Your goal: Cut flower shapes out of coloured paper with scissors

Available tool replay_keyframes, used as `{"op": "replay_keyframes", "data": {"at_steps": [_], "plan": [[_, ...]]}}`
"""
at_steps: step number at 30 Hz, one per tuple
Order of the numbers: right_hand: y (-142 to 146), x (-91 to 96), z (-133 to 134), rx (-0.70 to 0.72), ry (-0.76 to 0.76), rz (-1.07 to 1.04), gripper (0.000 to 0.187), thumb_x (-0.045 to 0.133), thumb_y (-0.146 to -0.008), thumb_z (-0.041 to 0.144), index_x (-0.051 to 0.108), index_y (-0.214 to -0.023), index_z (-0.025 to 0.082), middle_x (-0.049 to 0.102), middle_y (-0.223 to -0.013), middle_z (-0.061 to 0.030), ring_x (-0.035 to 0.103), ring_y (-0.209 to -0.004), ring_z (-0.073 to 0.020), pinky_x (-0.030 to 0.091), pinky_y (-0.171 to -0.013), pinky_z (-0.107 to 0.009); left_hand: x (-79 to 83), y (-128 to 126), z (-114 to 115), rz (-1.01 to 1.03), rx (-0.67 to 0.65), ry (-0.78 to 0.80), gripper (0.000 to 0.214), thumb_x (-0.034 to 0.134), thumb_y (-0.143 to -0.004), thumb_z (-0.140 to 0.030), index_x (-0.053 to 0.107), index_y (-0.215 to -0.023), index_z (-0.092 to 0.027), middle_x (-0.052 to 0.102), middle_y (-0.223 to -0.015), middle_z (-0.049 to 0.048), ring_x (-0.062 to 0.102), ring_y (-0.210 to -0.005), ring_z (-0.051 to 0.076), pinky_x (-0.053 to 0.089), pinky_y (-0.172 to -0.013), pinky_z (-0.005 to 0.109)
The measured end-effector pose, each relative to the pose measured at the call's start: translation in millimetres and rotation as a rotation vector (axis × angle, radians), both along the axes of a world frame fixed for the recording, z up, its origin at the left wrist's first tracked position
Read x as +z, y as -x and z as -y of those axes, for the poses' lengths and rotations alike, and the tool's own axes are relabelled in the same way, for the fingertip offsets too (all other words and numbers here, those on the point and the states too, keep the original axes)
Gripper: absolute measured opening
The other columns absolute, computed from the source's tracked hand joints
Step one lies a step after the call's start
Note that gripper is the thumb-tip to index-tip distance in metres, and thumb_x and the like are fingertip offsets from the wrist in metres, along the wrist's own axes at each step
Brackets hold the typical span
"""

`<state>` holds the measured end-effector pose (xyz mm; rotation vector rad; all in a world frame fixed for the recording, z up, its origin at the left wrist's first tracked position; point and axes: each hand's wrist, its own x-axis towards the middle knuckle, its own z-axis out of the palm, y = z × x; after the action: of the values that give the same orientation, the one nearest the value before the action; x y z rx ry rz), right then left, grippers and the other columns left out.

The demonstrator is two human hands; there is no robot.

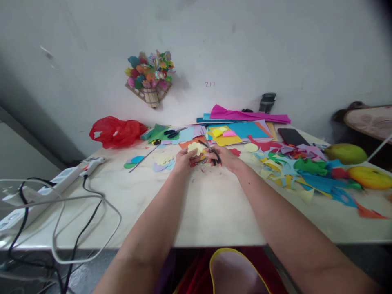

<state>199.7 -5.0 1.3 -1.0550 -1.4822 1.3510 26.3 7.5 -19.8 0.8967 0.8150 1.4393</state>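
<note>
Between the fingers of my left hand (184,158) is a pale yellow paper flower (195,148) with a scalloped edge. My right hand (226,157) grips a pair of scissors (216,157) with black handles, their blades pointing up and left close to the flower. Small paper scraps (202,166) lie on the table under both hands. To the left rests a group of cut pale yellow and lilac paper shapes (164,164). A red paper flower (235,152) and a round pale yellow piece (251,147) lie just right of my right hand.
Coloured paper sheets (241,132) and a second pair of scissors (173,132) lie at the back. Paper offcuts (309,167), a phone (293,136) and mangoes (346,153) are on the right. A red plastic bag (116,131) and power strip (63,177) with cables occupy the left.
</note>
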Motion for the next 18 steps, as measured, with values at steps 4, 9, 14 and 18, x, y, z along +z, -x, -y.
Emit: {"op": "replay_keyframes", "data": {"at_steps": [4,9,14,18], "plan": [[-1.2,-1.2,-1.5,0.048,0.002,0.043,0.025,0.075,-0.078,0.034,0.057,-0.080,0.016,0.062,-0.060,0.0012,0.055,-0.045,-0.0074,0.025,-0.033,-0.016,0.4,-1.1,-0.7,0.010,0.009,-0.004,0.032,0.086,-0.056,-0.021,0.067,-0.081,-0.013,0.073,-0.075,0.0071,0.071,-0.067,0.019,0.058,-0.071,0.032],[-1.9,-1.2,-0.5,0.087,0.006,0.097,0.023,0.072,-0.082,0.034,0.058,-0.078,0.016,0.062,-0.060,0.0008,0.055,-0.044,-0.0069,0.027,-0.033,-0.016,0.6,-2.8,-0.4,0.056,0.019,-0.023,0.032,0.088,-0.054,-0.021,0.067,-0.076,-0.011,0.072,-0.072,0.0072,0.071,-0.067,0.019,0.057,-0.078,0.034],[-2.1,-1.6,0.3,0.113,0.016,0.114,0.020,0.069,-0.084,0.030,0.057,-0.077,0.016,0.063,-0.060,0.0007,0.055,-0.044,-0.0067,0.029,-0.032,-0.015,0.7,-2.0,0.3,0.068,0.007,-0.029,0.027,0.085,-0.057,-0.018,0.068,-0.077,-0.012,0.072,-0.073,0.0061,0.071,-0.067,0.018,0.058,-0.074,0.031],[-2.6,-1.0,1.2,0.140,0.028,0.119,0.020,0.065,-0.087,0.029,0.055,-0.077,0.016,0.064,-0.061,-0.0009,0.056,-0.045,-0.0080,0.029,-0.032,-0.016,2.1,-2.1,-0.2,0.107,0.021,-0.019,0.023,0.083,-0.058,-0.012,0.067,-0.075,-0.012,0.072,-0.074,0.0060,0.072,-0.070,0.019,0.059,-0.072,0.029]]}}
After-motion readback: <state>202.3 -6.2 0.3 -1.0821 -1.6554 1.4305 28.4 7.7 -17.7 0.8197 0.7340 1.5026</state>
